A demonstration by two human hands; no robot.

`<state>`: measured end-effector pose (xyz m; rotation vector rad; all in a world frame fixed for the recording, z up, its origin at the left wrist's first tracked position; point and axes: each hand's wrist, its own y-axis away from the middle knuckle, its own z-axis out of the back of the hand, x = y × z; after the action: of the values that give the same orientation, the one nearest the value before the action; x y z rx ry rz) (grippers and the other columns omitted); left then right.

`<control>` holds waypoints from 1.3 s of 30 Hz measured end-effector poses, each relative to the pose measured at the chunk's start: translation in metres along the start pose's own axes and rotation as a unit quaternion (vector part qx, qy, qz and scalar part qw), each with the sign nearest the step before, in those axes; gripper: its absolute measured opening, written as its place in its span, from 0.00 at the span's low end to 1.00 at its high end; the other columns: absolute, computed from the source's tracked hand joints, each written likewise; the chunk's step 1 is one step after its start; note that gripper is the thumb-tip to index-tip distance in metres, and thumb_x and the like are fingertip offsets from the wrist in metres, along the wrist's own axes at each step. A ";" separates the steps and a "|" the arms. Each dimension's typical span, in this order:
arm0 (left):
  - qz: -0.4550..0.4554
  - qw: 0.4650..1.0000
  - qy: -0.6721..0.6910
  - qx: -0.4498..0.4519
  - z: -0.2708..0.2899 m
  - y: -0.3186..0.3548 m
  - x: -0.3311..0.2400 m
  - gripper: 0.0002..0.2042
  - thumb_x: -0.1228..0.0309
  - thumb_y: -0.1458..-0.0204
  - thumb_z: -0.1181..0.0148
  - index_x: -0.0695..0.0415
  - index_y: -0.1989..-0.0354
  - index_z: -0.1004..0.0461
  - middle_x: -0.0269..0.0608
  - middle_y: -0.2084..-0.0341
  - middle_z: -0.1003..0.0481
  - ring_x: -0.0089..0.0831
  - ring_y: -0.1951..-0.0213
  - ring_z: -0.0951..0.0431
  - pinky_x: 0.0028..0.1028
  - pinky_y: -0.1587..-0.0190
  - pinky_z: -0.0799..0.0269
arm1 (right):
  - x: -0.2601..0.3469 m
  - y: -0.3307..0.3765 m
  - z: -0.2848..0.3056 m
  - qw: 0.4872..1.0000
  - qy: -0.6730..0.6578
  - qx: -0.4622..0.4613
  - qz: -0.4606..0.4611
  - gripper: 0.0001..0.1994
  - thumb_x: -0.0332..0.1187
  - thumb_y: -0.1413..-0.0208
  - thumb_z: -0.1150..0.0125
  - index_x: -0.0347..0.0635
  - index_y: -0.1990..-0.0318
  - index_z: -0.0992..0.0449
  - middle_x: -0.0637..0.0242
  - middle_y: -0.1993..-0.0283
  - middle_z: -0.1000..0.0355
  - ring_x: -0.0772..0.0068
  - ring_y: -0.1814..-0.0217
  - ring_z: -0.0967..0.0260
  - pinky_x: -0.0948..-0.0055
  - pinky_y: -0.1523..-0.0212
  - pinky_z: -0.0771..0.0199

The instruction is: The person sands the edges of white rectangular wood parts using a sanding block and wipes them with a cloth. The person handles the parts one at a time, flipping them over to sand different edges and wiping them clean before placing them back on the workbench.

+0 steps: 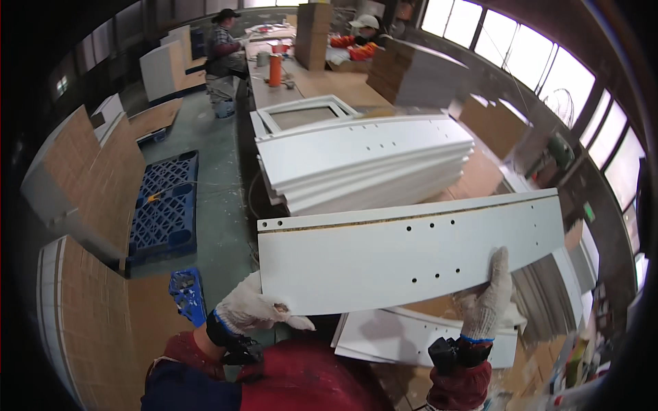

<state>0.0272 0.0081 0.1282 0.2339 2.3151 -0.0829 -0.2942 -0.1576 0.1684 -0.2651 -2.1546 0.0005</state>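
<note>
Both gloved hands grasp a long white drilled panel [411, 250] held flat at picture centre, the left hand [250, 308] gripping its corner at 7 o'clock, the right hand [490, 298] clasping its near edge at 4 o'clock, a stack of white panels [363, 161] on the tabletop [329, 85] toward 12 o'clock.

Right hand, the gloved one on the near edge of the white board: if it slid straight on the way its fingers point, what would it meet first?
The right hand would cross the white board it holds, passing its drilled holes; beyond probably the stack of white panels, though depth is unclear.
</note>
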 end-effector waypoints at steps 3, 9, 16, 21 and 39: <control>-0.100 0.990 -0.019 -0.093 -0.007 -0.006 -0.030 0.31 0.83 0.56 0.40 0.68 0.40 0.40 0.53 0.53 0.29 0.45 0.52 0.23 0.52 0.52 0.22 | -0.018 -0.042 -0.057 0.993 0.016 0.119 -0.014 0.20 0.34 0.40 0.40 0.32 0.45 0.34 0.60 0.49 0.28 0.67 0.50 0.26 0.69 0.50 0.23; -0.174 0.962 -0.133 -0.161 -0.005 -0.048 -0.080 0.23 0.68 0.50 0.46 0.76 0.51 0.33 0.56 0.65 0.22 0.40 0.68 0.18 0.32 0.69 0.16 | -0.058 -0.122 -0.134 0.983 0.069 0.139 -0.098 0.16 0.34 0.43 0.38 0.29 0.54 0.30 0.59 0.58 0.27 0.65 0.60 0.25 0.63 0.59 0.19; -0.068 0.940 -0.249 -0.224 0.027 -0.060 -0.119 0.21 0.59 0.49 0.46 0.68 0.59 0.30 0.50 0.74 0.23 0.32 0.80 0.22 0.27 0.80 0.23 | -0.083 -0.144 -0.170 0.964 0.172 0.131 -0.153 0.16 0.38 0.45 0.36 0.30 0.71 0.28 0.63 0.79 0.32 0.72 0.87 0.35 0.76 0.88 0.31; -0.019 0.877 -0.427 -0.222 0.025 -0.074 -0.124 0.27 0.46 0.44 0.49 0.66 0.66 0.27 0.46 0.77 0.25 0.29 0.78 0.25 0.29 0.76 0.30 | -0.071 -0.159 -0.146 0.925 0.277 0.192 -0.173 0.19 0.44 0.45 0.38 0.32 0.74 0.27 0.64 0.81 0.32 0.73 0.87 0.36 0.73 0.89 0.36; -0.092 0.900 -0.303 -0.298 0.069 -0.036 -0.088 0.35 0.36 0.41 0.63 0.63 0.61 0.29 0.44 0.72 0.25 0.30 0.74 0.23 0.27 0.73 0.25 | -0.024 0.008 0.060 0.618 0.638 0.436 0.144 0.26 0.47 0.47 0.40 0.42 0.45 0.33 0.55 0.54 0.30 0.49 0.51 0.30 0.57 0.56 0.28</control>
<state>0.1284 -0.0485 0.1442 -0.2918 1.6324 0.4049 -0.3286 -0.1480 0.1137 0.0206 -0.4761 0.7899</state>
